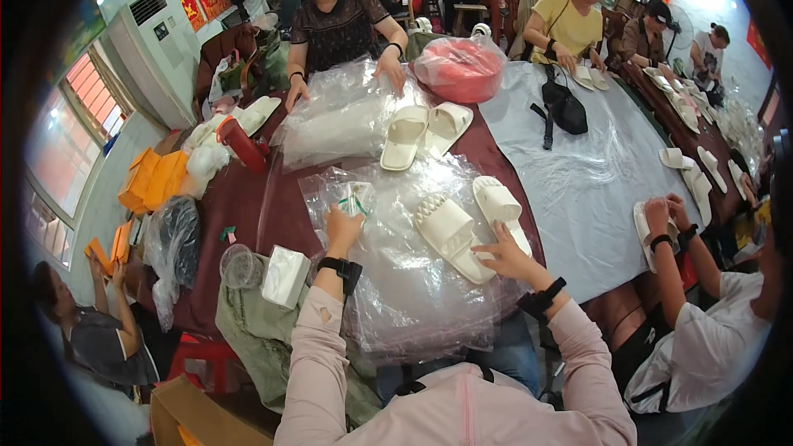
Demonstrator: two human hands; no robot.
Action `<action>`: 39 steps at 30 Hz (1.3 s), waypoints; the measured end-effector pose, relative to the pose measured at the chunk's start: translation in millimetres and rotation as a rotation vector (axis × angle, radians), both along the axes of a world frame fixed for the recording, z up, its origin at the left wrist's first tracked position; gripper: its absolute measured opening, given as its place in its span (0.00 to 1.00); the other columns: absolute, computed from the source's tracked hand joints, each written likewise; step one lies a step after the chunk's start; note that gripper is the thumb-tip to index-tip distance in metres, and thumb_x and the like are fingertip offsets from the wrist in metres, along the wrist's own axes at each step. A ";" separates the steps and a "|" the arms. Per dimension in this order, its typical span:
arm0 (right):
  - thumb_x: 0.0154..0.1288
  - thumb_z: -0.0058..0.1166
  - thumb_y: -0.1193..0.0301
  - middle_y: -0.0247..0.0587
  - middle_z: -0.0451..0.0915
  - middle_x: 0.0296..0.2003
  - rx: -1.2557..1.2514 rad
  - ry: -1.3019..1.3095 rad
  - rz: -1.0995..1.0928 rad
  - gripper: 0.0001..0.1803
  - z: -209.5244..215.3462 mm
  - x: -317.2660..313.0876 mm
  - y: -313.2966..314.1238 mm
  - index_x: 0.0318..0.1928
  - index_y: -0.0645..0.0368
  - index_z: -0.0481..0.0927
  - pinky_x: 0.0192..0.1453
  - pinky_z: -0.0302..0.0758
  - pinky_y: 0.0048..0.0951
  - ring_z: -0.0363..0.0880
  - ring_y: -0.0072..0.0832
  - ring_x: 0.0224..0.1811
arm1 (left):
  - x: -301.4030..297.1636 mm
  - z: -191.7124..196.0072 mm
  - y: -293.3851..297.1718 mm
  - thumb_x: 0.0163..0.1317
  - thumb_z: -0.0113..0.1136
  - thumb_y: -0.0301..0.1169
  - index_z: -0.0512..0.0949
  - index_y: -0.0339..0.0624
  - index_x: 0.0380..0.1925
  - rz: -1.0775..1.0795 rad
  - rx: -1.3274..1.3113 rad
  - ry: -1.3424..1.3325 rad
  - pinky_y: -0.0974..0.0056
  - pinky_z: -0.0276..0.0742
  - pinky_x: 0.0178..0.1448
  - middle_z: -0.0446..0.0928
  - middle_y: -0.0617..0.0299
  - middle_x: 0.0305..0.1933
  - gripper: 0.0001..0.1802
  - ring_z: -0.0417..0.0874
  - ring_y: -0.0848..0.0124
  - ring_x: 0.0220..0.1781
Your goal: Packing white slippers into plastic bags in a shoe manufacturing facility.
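Observation:
My left hand (342, 227) holds up a small clear packet (353, 197) with a green mark, above a pile of clear plastic bags (405, 297). My right hand (510, 258) rests on the pile, its fingers touching the near end of a white slipper (450, 233). A second white slipper (500, 208) lies just to the right of it. Both my wrists wear black bands over pink sleeves.
Another white slipper pair (424, 132) lies further out on the dark red table (239, 206). A person opposite presses on a bag stack (343, 116). A red bottle (244, 144), a red bagged bundle (459, 70), a black bag (566, 107), and a tissue pack (285, 275) are about. A person at right holds a slipper (643, 231).

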State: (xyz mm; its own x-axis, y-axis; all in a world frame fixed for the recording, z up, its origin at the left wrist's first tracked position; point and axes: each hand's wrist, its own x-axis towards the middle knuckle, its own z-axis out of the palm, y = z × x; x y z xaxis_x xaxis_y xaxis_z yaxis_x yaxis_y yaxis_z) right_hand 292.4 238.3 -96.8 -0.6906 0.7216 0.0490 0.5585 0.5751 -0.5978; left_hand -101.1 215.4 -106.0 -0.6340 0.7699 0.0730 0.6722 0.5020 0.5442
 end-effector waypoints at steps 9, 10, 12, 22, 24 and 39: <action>0.56 0.55 0.53 0.68 0.50 0.66 0.151 -0.138 -0.323 0.22 -12.9 -36.2 17.2 0.54 0.34 0.78 0.64 0.57 0.52 0.53 0.59 0.67 | -35.9 6.4 -14.5 0.45 0.69 0.38 0.65 0.33 0.56 0.038 0.146 -0.473 0.59 0.72 0.55 0.70 0.45 0.50 0.39 0.72 0.54 0.54; 0.56 0.54 0.52 0.67 0.52 0.65 0.177 -0.178 -0.314 0.22 -13.3 -39.9 18.0 0.53 0.34 0.79 0.62 0.59 0.53 0.57 0.58 0.64 | -41.5 3.4 -15.4 0.45 0.69 0.39 0.66 0.33 0.56 -0.006 0.114 -0.192 0.58 0.71 0.56 0.70 0.45 0.52 0.39 0.72 0.53 0.54; 0.56 0.54 0.53 0.66 0.54 0.64 0.183 -0.170 -0.316 0.22 -14.9 -43.5 19.7 0.53 0.35 0.79 0.61 0.60 0.53 0.58 0.58 0.63 | -45.2 -0.2 -12.6 0.45 0.68 0.40 0.65 0.34 0.56 0.009 0.123 -0.169 0.58 0.71 0.57 0.68 0.42 0.53 0.39 0.72 0.50 0.54; 0.56 0.55 0.54 0.64 0.61 0.60 0.084 -0.145 -0.368 0.26 -24.8 -50.0 28.7 0.57 0.45 0.74 0.59 0.64 0.51 0.61 0.59 0.60 | 5.3 22.2 -20.5 0.51 0.64 0.43 0.67 0.38 0.54 0.142 -0.082 0.441 0.55 0.71 0.55 0.68 0.43 0.56 0.33 0.73 0.50 0.53; 0.56 0.55 0.55 0.64 0.63 0.59 0.100 -0.082 -0.424 0.25 -31.9 -47.7 32.6 0.54 0.47 0.76 0.58 0.65 0.50 0.63 0.58 0.58 | 30.1 31.5 -31.1 0.53 0.63 0.42 0.68 0.39 0.54 -0.068 -0.016 0.421 0.54 0.71 0.54 0.69 0.44 0.55 0.31 0.73 0.51 0.53; 0.51 0.53 0.71 0.49 0.73 0.35 0.457 0.430 -0.648 0.08 30.6 -23.0 24.0 0.32 0.60 0.78 0.41 0.65 0.47 0.69 0.49 0.38 | 135.8 13.1 -149.5 0.58 0.53 0.56 0.63 0.67 0.64 -1.121 -0.189 0.308 0.36 0.45 0.69 0.50 0.45 0.71 0.33 0.48 0.41 0.72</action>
State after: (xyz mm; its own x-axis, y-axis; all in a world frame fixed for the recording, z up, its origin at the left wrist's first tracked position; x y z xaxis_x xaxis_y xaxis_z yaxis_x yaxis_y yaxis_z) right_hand 269.4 262.4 -66.2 -0.0117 0.8099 0.5865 0.6367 0.4583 -0.6202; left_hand 34.7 66.0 -92.9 0.4287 0.9007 -0.0698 0.8791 -0.3981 0.2620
